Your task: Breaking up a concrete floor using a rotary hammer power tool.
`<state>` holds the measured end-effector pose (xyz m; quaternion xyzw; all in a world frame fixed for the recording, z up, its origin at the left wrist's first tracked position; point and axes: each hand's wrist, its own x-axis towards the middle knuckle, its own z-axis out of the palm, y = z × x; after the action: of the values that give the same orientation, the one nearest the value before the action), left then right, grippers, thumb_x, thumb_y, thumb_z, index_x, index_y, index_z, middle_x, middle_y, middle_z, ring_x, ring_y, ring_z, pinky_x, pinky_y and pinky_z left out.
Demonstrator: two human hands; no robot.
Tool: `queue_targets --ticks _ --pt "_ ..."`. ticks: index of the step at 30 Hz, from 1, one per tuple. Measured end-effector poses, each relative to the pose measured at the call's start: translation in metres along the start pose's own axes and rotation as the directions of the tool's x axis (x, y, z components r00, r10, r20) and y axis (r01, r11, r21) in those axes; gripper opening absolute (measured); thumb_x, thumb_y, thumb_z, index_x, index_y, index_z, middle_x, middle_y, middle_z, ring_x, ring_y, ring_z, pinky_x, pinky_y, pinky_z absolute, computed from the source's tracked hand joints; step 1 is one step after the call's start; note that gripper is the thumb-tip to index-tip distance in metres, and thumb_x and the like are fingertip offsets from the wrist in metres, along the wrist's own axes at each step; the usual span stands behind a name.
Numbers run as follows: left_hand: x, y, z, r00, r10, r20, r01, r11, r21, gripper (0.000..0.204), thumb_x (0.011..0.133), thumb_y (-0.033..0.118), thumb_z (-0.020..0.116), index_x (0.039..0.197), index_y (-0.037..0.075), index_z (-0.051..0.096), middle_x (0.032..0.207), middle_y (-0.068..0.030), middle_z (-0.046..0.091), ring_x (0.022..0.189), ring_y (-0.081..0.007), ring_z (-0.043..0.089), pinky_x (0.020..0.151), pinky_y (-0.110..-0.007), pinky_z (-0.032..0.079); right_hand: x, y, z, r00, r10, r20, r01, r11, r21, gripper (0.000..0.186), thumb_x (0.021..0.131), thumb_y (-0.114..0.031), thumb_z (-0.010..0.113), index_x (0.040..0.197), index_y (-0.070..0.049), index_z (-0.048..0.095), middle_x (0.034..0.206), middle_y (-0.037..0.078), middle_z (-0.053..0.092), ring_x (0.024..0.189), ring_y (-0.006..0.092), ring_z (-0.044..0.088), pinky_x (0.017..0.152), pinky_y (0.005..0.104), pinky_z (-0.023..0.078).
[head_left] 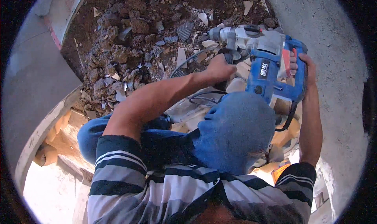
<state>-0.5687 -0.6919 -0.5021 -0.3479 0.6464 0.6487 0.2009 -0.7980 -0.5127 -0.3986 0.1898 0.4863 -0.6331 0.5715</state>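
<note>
A blue and silver rotary hammer drill [262, 72] lies across the upper right of the view, its chuck pointing left over broken debris. My left hand [220, 68] is closed round the black side handle below the chuck. My right hand [300, 65] grips the blue rear handle, with fingers wrapped through its loop beside a red part. A black power cord [290, 116] hangs from the handle's lower end. My bent knee in blue jeans [241, 127] is just below the drill.
Rubble [118, 47] of soil, stones and pale shards fills the upper middle. A grey concrete ledge [333, 86] runs down the right side, and a grey concrete slab [39, 86] with a broken edge lies at the left. Below it is a bright opening [49, 188].
</note>
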Motion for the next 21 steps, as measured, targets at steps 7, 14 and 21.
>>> queue_targets --ticks 7,14,21 --pt "-0.009 0.01 -0.01 0.99 -0.133 0.054 0.133 0.991 -0.002 0.036 0.063 0.021 0.057 0.085 -0.007 0.057 0.08 -0.0217 0.059 0.079 -0.0302 0.058 0.07 -0.036 0.046 0.019 0.031 -0.05 0.987 0.1 0.125 -0.113 0.989 0.098 0.023 0.075 -0.019 0.048 0.092 -0.004 0.042 0.07 0.001 0.046 0.054 0.01 0.047 0.047 0.0236 0.043" --pt "-0.013 -0.008 -0.03 0.992 0.091 -0.083 -0.066 0.963 0.262 0.037 0.063 0.024 0.059 0.079 -0.008 0.056 0.074 -0.0236 0.058 0.073 -0.0343 0.058 0.068 -0.039 0.046 0.016 0.048 -0.022 0.979 -0.095 0.179 0.115 0.987 -0.108 0.029 0.076 -0.021 0.049 0.097 -0.002 0.044 0.073 0.002 0.049 0.056 0.0084 0.048 0.048 0.0202 0.043" --pt "-0.019 0.066 0.001 0.98 0.129 -0.152 -0.146 0.983 -0.112 0.041 0.064 0.027 0.061 0.084 -0.007 0.049 0.078 -0.0198 0.057 0.067 -0.0291 0.058 0.063 -0.037 0.046 -0.084 -0.048 0.078 0.912 -0.41 -0.033 0.323 0.764 -0.559 0.035 0.076 -0.029 0.052 0.098 -0.001 0.051 0.076 0.004 0.056 0.054 0.0099 0.05 0.049 0.0221 0.041"
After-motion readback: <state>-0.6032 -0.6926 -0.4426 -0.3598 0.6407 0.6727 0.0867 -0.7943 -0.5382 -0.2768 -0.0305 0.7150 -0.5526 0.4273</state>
